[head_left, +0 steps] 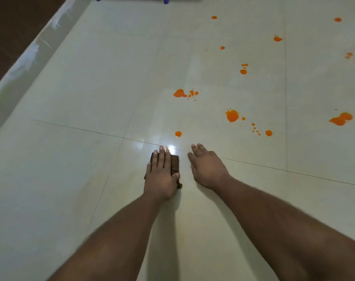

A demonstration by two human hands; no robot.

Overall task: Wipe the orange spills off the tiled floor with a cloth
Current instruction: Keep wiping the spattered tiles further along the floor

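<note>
- A dark brown folded cloth (175,163) lies flat on the glossy pale tiled floor (91,98), near the middle of the view.
- The left hand (162,175) presses it, fingers straight on top, thumb hooked at its right edge.
- The right hand (208,169) rests just beside it at 3 o'clock, fingers straight, flat on bare tile, holding nothing.
- Wet orange spills (232,116), round drops and ragged blots, scatter from 12 to 2 o'clock of the cloth.
- A pale skirting board (26,59) runs along the floor's edge at 10 o'clock.
</note>
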